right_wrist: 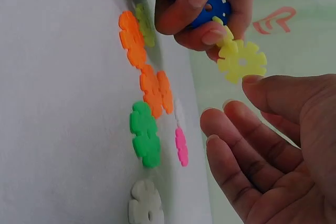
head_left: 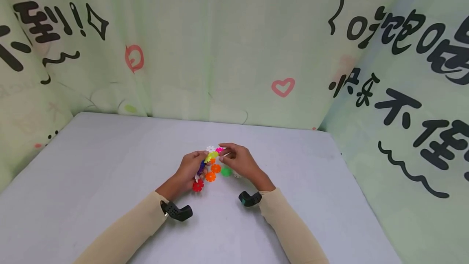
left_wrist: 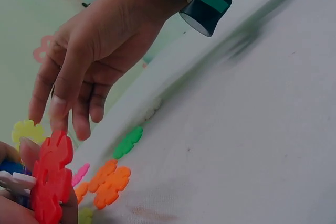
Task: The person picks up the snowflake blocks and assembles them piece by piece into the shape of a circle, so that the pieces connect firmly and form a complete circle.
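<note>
My left hand (head_left: 190, 166) grips a joined string of notched plastic snowflake discs above the table. In the left wrist view a red disc (left_wrist: 52, 177) and a white disc (left_wrist: 18, 181) stick out at one end. The right wrist view shows a blue disc (right_wrist: 215, 10) between the left fingers, with two yellow discs (right_wrist: 242, 64) linked beyond it. Close to the outer yellow disc is my right hand (head_left: 239, 160), its thumb tip at the disc's edge. Its other fingers are apart from the thumb, loosely bent, with nothing between them. Part of the string is hidden inside the left hand.
Loose discs lie on the white table (head_left: 110, 166) beneath the hands: several orange ones (right_wrist: 132, 39), a green one (right_wrist: 144, 135), a pink one (right_wrist: 181, 148), a yellow-green one (right_wrist: 146, 24) and a white one (right_wrist: 146, 205). A printed curtain (head_left: 176, 52) surrounds the table's far side.
</note>
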Motion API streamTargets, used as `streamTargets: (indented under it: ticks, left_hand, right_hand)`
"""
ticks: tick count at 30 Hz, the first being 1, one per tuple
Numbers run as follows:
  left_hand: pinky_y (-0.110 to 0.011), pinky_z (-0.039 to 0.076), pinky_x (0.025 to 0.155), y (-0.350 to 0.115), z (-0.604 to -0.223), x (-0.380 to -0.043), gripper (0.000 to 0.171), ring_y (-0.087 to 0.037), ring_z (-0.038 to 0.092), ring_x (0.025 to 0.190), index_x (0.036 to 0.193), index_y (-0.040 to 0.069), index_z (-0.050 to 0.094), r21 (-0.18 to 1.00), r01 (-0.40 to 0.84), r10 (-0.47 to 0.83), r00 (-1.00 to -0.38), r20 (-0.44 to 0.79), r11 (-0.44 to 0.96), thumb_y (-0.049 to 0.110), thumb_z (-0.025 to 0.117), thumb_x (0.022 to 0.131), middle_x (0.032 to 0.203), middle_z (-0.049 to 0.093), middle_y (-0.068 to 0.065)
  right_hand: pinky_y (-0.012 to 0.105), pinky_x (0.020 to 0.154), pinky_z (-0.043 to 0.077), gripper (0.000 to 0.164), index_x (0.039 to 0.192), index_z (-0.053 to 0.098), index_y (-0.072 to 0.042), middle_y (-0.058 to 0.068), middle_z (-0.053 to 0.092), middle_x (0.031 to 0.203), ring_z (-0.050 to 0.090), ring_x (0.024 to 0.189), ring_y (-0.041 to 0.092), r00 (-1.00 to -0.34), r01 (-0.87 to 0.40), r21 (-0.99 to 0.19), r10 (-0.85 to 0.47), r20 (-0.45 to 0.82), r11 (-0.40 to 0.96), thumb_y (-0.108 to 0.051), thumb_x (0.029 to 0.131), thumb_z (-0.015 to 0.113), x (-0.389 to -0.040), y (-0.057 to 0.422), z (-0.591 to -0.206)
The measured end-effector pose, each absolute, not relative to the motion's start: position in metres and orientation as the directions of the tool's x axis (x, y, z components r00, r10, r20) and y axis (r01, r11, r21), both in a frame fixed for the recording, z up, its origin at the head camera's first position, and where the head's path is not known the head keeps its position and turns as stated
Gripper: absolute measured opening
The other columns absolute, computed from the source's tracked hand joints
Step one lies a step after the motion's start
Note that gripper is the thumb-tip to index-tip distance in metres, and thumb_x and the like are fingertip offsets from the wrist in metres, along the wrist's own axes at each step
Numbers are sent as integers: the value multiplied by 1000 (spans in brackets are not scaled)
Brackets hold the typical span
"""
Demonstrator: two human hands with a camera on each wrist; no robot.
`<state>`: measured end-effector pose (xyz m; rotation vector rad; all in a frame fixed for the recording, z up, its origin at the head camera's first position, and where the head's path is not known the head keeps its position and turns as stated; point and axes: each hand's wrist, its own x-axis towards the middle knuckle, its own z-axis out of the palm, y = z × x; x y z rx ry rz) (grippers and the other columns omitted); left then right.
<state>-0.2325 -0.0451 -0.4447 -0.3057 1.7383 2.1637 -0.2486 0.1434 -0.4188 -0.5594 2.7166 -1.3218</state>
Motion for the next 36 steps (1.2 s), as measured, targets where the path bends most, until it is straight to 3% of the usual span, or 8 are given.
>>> streamTargets:
  ticks: [15,20,25,29,36]
  left_hand:
    - [-25,51,62,-47,-439,-236,33,-19,58,68,133,5,44,894,-387,57,-921,-384,-226,23,38,106,102,60,-16]
    - [-25,50,58,-47,-436,-234,44,-17,57,65,128,7,44,891,-388,57,-921,-386,-237,42,44,102,95,61,-12]
    - [-23,49,57,-46,-436,-233,60,-15,55,62,120,7,47,906,-363,68,-932,-357,-216,59,56,91,89,59,-8]
    - [-23,49,56,-45,-437,-233,58,-15,55,62,118,8,47,913,-341,57,-940,-337,-223,56,61,88,87,59,-7]
    - [-22,48,55,-45,-439,-235,49,-15,53,61,125,9,53,909,-352,59,-936,-348,-224,45,62,94,84,58,-6]
  right_hand:
    - [29,78,52,20,110,71,-4,0,68,94,60,85,17,-950,-219,-717,-312,2,662,-11,91,69,-243,172,-418]
    - [32,79,52,19,108,71,-4,0,68,93,61,86,17,-954,-209,-716,-301,-2,666,-11,91,69,-240,180,-420]
    - [31,77,51,18,107,72,-6,-1,68,93,60,85,16,-961,-176,-710,-275,-26,682,-10,90,70,-237,190,-425]
    - [30,75,51,18,106,72,-5,-1,67,90,59,83,15,-960,-177,-707,-279,-30,685,-7,89,70,-236,195,-427]
    - [30,75,49,22,107,71,-6,-2,65,91,57,82,16,-950,-145,-721,-299,-90,678,-5,85,73,-234,197,-427]
